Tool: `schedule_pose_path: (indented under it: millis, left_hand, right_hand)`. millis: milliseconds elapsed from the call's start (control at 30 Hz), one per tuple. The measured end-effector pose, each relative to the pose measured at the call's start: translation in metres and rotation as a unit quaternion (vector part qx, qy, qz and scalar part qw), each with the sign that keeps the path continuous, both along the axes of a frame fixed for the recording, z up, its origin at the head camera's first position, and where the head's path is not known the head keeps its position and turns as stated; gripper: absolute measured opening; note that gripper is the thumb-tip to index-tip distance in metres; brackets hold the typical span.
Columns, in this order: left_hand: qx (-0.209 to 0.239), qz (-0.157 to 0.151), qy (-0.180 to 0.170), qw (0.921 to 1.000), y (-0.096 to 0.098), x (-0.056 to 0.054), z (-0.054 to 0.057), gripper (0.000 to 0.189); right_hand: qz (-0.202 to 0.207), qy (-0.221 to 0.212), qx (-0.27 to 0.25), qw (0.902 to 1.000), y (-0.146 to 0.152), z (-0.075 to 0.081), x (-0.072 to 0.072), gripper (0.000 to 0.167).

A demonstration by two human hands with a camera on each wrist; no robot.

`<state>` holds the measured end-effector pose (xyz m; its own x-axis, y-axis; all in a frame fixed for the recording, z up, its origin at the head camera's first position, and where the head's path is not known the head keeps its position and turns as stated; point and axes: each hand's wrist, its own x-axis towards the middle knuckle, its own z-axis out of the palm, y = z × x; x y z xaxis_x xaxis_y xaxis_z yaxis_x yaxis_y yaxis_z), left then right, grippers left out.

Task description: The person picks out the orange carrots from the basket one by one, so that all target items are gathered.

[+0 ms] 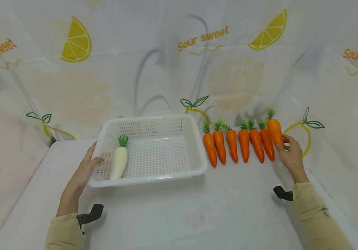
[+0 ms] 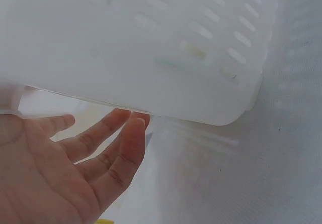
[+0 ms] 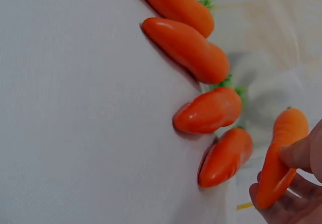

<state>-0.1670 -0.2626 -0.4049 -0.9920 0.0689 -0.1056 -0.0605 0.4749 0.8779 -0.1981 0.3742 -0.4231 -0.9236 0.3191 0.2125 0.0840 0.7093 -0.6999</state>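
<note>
My left hand [image 1: 82, 172] grips the left rim of a white perforated plastic basket [image 1: 166, 177], thumb over the edge. In the left wrist view its fingers [image 2: 123, 158] touch the outside of the basket [image 2: 100, 48]. A white radish [image 1: 119, 161] with a green top lies inside, along the basket's left side. At the right end of a row of carrots [image 1: 244, 144], my right hand [image 1: 292, 158] pinches an orange carrot [image 1: 274, 130] by its lower, pointed part. That carrot [image 3: 282, 148] is raised beside the others, between thumb and fingers in the right wrist view.
Several carrots lie side by side right of the basket, green tops toward the back. A white cloth covers the table [image 1: 194, 215]. Behind it hangs a curtain [image 1: 154, 76] printed with lemons. Black mounts [image 1: 91, 213] stick out from both wrists.
</note>
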Motion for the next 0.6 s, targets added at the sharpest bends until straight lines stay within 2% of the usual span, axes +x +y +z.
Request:
schedule_pose_path:
  millis: [600]
  left_hand:
    - [0.001, -0.001, 0.002, 1.0000, -0.001, -0.001, -0.002, 0.066]
  right_hand:
    - [-0.034, -0.028, 0.032, 0.9985, 0.020, -0.019, -0.007, 0.051]
